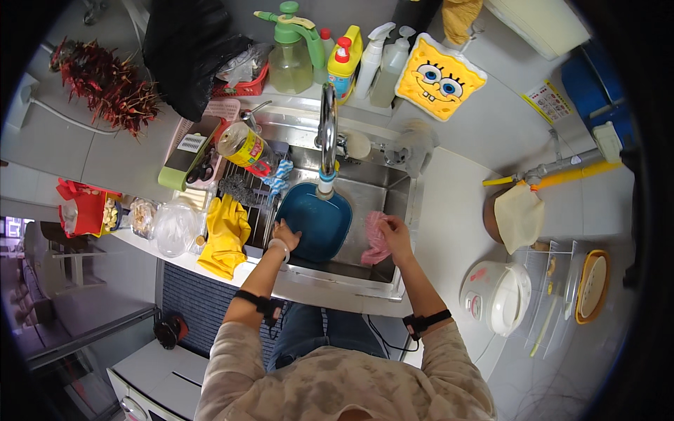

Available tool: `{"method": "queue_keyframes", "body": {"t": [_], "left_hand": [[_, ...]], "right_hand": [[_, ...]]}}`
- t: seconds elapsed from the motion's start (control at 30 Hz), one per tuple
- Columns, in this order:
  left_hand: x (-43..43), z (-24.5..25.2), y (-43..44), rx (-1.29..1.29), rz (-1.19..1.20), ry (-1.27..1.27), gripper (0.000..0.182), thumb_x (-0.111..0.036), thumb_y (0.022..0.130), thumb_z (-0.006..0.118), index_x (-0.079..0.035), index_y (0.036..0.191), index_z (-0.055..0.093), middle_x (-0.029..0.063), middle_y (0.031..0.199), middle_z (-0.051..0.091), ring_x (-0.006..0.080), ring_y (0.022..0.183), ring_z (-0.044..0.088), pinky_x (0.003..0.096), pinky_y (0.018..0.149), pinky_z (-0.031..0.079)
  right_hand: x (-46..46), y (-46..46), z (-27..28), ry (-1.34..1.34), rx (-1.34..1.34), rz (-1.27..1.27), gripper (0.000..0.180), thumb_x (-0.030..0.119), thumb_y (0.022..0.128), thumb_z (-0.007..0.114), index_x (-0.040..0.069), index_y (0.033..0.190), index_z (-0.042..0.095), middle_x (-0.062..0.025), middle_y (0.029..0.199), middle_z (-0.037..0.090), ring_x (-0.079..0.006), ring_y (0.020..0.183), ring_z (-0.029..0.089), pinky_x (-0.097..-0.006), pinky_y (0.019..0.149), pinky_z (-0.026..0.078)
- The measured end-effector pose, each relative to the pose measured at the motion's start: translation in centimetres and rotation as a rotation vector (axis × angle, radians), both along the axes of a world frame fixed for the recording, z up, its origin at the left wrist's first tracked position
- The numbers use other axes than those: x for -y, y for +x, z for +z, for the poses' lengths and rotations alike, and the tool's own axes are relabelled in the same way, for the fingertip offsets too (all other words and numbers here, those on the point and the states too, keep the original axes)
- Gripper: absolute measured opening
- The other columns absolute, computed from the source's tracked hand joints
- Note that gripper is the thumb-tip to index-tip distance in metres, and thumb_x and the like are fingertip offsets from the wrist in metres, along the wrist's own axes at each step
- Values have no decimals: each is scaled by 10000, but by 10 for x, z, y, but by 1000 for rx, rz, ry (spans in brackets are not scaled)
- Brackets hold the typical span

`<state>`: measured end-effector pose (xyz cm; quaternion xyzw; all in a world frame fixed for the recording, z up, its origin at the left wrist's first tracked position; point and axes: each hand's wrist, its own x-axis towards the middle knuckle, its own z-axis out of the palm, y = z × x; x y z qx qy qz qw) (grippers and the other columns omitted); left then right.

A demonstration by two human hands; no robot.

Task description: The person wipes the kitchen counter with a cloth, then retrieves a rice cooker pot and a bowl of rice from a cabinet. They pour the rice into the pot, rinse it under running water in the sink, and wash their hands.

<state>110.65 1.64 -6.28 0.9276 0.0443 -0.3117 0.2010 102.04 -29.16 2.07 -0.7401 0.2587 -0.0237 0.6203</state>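
A blue plastic basin [321,226] sits in the left part of the stainless steel sink [358,192], under the curved faucet [328,126]. My left hand [287,236] rests at the basin's left rim, its thumb over the inside and the fingers partly hidden. In my right hand [396,238] is a pink cloth [375,239], pinched at its edge and hanging over the sink to the right of the basin. A blue-and-white striped cloth [280,177] lies just beyond the basin's upper left side.
Yellow rubber gloves [225,231], a steel wool scourer [237,189] and a large plastic bottle [247,150] are left of the basin. Behind the sink stand a green pump sprayer [290,58] and several bottles. A rice cooker [495,297] stands at the right.
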Motion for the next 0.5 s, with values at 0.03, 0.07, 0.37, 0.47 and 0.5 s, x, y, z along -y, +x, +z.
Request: {"method": "queue_keyframes", "body": {"t": [0.03,0.07,0.37,0.47,0.5], "left_hand": [[7,-2,4,-70,5,78,899,-399,816,649,54,1443,191,264,1473,273,369,1385,240,401,1121,245],[13,-3,7,-123,10,162,933,-399,821,641,49,1462,132,264,1492,234,365,1404,199,407,1131,225],[23,-20,25,-336,269,231,930,-331,855,611,-16,1488,6,209,1459,321,351,1319,372,402,1059,362],[28,-21,21,-407,137,67,815,-146,854,594,-43,1484,86,249,1328,468,369,1191,516,431,972,462],[30,-21,16,-424,67,3,792,-109,852,586,-45,1479,108,260,1300,492,371,1175,530,434,965,469]], "right_hand": [[5,-1,4,-101,48,-13,174,157,893,611,21,1003,613,-23,809,615,-100,718,556,-252,659,457],[12,-3,10,-195,72,-48,176,152,891,611,21,1009,607,-25,817,616,-102,721,561,-252,660,459],[116,-66,24,-1008,90,-254,200,120,908,569,-47,1016,589,-144,863,625,-215,761,613,-318,711,497],[134,-93,2,-936,-35,-305,212,112,902,573,-56,1028,598,-155,888,634,-223,789,617,-317,733,496],[137,-102,-5,-864,-128,-358,215,109,899,573,-57,1032,602,-157,895,637,-224,797,618,-316,741,495]]}}
